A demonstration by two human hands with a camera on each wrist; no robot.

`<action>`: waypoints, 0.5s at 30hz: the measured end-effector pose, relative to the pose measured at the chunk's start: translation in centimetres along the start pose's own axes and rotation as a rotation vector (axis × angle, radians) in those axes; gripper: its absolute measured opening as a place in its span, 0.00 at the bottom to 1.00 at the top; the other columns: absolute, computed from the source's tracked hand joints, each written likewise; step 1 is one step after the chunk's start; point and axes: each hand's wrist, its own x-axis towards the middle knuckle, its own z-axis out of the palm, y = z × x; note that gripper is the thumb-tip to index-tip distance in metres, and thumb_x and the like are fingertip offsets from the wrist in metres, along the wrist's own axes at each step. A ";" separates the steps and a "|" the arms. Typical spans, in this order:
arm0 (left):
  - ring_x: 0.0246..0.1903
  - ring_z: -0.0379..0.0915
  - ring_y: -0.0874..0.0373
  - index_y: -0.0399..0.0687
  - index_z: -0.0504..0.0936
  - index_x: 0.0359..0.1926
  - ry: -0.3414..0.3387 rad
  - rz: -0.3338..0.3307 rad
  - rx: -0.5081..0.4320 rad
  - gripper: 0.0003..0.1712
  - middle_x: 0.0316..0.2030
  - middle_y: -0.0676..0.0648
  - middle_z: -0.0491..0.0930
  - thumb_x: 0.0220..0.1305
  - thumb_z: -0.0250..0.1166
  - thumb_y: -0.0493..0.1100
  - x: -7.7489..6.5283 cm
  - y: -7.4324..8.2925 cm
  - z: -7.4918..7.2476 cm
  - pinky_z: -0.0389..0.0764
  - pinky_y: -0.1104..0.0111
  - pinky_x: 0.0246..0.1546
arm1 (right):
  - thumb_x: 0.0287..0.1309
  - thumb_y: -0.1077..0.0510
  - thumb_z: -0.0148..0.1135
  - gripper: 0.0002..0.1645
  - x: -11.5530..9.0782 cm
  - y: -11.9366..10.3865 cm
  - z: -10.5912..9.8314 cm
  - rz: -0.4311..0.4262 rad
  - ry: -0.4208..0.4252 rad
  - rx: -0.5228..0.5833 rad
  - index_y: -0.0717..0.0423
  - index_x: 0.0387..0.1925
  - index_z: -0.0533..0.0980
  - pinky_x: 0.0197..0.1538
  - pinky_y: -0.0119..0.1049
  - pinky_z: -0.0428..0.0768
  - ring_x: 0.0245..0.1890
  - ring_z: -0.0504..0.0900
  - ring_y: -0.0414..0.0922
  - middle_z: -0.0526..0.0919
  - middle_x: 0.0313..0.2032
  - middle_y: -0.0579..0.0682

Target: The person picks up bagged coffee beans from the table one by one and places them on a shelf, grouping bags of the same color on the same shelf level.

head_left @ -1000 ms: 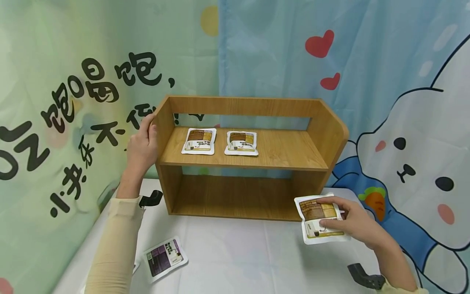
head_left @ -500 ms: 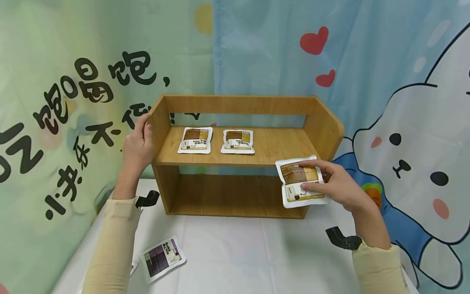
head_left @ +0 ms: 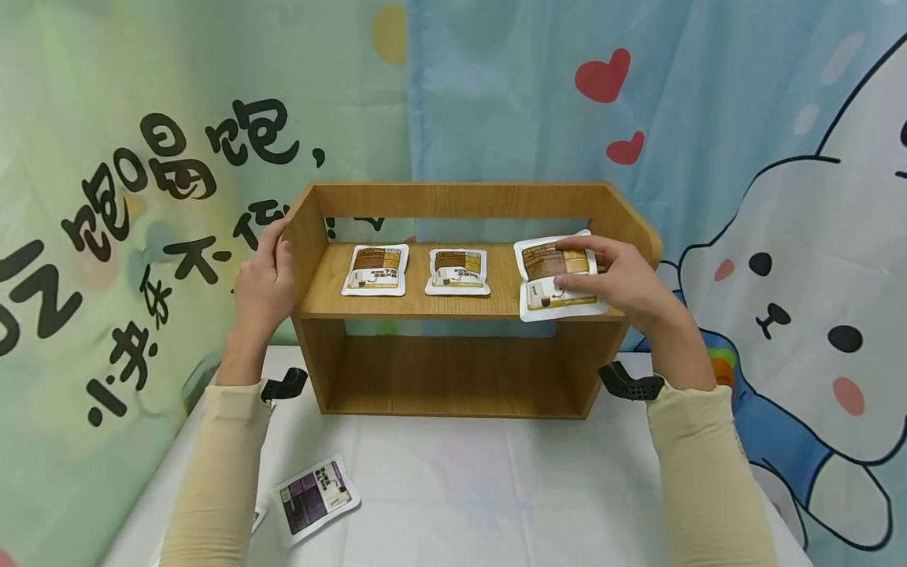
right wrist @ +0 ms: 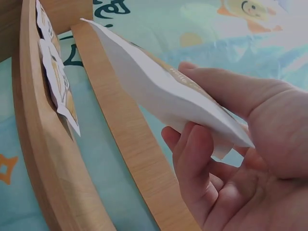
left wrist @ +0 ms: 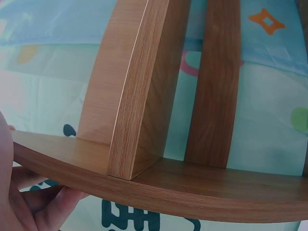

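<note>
Left hand (head_left: 265, 287) is gripping the two-tier wooden shelf's (head_left: 453, 198) left panel (head_left: 306, 252); right hand (head_left: 627, 285) is pinching a brown-labelled pouch (head_left: 544, 272).

The held pouch (head_left: 542, 272) is right of two shelved pouches (head_left: 375, 270) — another pouch (head_left: 316, 499) lies before the rack (head_left: 460, 201).

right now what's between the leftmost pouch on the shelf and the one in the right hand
Another pouch, lying on the upper shelf, as the head view shows.
</note>
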 end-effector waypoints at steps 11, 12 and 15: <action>0.26 0.75 0.41 0.54 0.64 0.68 -0.006 -0.007 -0.005 0.24 0.38 0.33 0.79 0.78 0.39 0.52 -0.2 0.0 0.1 0.71 0.55 0.23 | 0.58 0.48 0.69 0.36 3.9 0.0 -0.7 0.018 -0.005 0.065 0.49 0.66 0.69 0.38 0.30 0.79 0.42 0.75 0.47 0.68 0.54 0.56; 0.24 0.73 0.41 0.54 0.64 0.68 0.000 -0.003 -0.005 0.24 0.37 0.33 0.79 0.78 0.40 0.52 -0.2 0.0 0.1 0.69 0.56 0.21 | 0.58 0.48 0.69 0.36 4.3 0.0 -0.8 0.023 -0.005 0.066 0.49 0.66 0.69 0.38 0.30 0.79 0.42 0.76 0.48 0.68 0.53 0.56; 0.22 0.72 0.42 0.53 0.65 0.68 0.009 0.002 -0.005 0.23 0.37 0.33 0.80 0.78 0.40 0.51 -0.1 -0.2 0.2 0.64 0.59 0.18 | 0.58 0.49 0.68 0.36 5.2 0.1 -0.8 0.035 -0.009 0.057 0.49 0.67 0.69 0.38 0.30 0.79 0.41 0.77 0.47 0.69 0.52 0.57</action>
